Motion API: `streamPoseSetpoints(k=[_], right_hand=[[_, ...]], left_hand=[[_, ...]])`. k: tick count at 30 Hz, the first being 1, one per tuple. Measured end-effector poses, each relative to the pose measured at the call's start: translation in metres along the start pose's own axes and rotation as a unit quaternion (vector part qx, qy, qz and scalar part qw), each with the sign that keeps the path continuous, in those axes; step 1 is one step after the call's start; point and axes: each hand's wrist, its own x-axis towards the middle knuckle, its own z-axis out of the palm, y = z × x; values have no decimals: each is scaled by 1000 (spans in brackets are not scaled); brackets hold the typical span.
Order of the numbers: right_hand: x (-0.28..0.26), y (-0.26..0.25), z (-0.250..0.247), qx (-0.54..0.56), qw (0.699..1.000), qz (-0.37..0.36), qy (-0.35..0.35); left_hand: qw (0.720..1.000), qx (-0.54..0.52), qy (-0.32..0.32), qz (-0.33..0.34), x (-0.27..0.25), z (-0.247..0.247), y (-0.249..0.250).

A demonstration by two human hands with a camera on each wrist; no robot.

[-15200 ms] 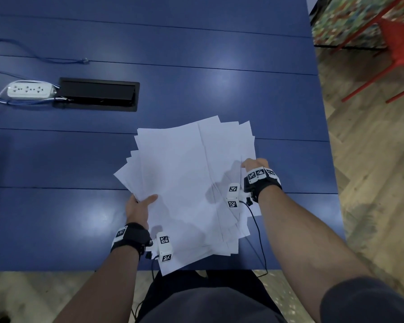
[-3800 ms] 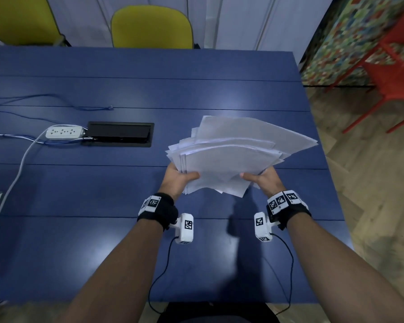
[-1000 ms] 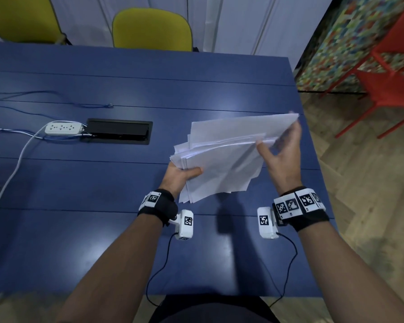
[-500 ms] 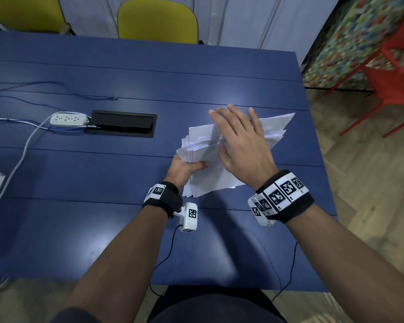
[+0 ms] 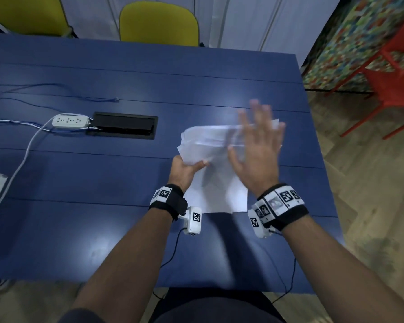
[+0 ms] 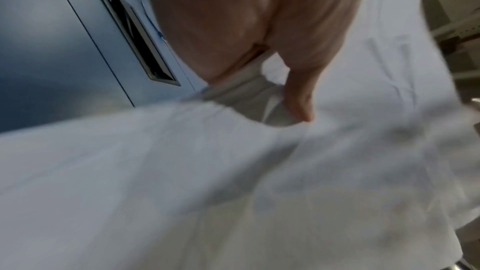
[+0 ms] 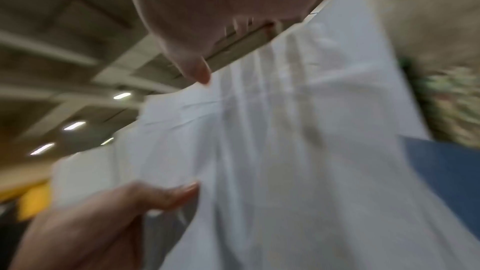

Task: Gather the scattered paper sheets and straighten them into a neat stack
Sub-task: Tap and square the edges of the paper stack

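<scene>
**Paper sheets held upright over table, right hand flat against them**

The paper sheets [image 5: 210, 157] are bunched together and held clear above the blue table [image 5: 103, 206], toward its right half. Their top edges are uneven, with several corners fanned out at the upper left of the bundle. One long sheet hangs lower than the others at the near side.

The left hand [image 5: 184, 170] grips the bundle at its left edge. The thumb lies across the near face of the paper and the fingers are behind it; the left wrist view confirms the thumb [image 6: 298, 98] pressed on the sheets.

The right hand [image 5: 257, 148] is spread flat, fingers straight and apart, at the right part of the bundle and holding nothing. It is blurred, so contact with the paper cannot be confirmed from the head view.

Also on the table: a white power strip [image 5: 70, 120] at the left, lying just beside a black recessed cable hatch [image 5: 123, 125], with a white cable [image 5: 21, 164] running off the near-left edge. Two yellow chairs [image 5: 159, 23] stand at the far side, and a red chair [image 5: 392, 73] stands on the wooden floor to the right.
</scene>
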Motion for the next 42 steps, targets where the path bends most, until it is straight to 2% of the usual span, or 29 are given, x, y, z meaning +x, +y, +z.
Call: streamPoseSetpoints(k=[1,2,3,4,5,6,8,14,18,22,24,28,30,33,37,39,42], right_hand=[[-5,15,2,71,991,100,57],[-12,28,3,181,958,202,90],[-22,42,9,296,906,289,87],[-31,53,15,397,850,344,45],[-38,63,22,474,801,366,-14],[-41,73,29,522,769,362,-75],[-40,86,39,549,750,338,-147],[-24,86,42,508,781,336,-141],[-30,61,48,494,792,354,-49],[-35,48,61,459,800,386,35],[-37,46,68,452,794,404,41],[-48,47,80,500,762,409,39],[-54,49,85,496,763,412,36],[-54,52,90,474,782,405,21],[-50,48,87,375,861,340,-48],[-48,43,83,331,890,310,-45],[-44,41,78,307,903,301,-14]], left_hand=[[1000,-6,22,2,1,1,3],[999,-15,36,1,2,2,5],[999,-21,48,-1,3,3,6],[998,-24,55,-2,4,3,7],[998,-27,60,-2,4,3,9],[998,-32,60,-2,5,2,9],[997,-46,58,2,7,2,12],[994,-67,80,16,4,-4,21],[988,-89,120,44,-1,2,24],[986,-93,114,76,-9,12,29],[984,-109,115,80,-14,18,27],[979,-143,133,67,-18,25,14],[979,-140,133,65,-18,26,7],[984,-112,123,67,-15,24,3],[992,-55,97,53,-9,19,-7],[992,-22,103,75,-10,21,-7],[984,9,110,138,-14,28,-3]])
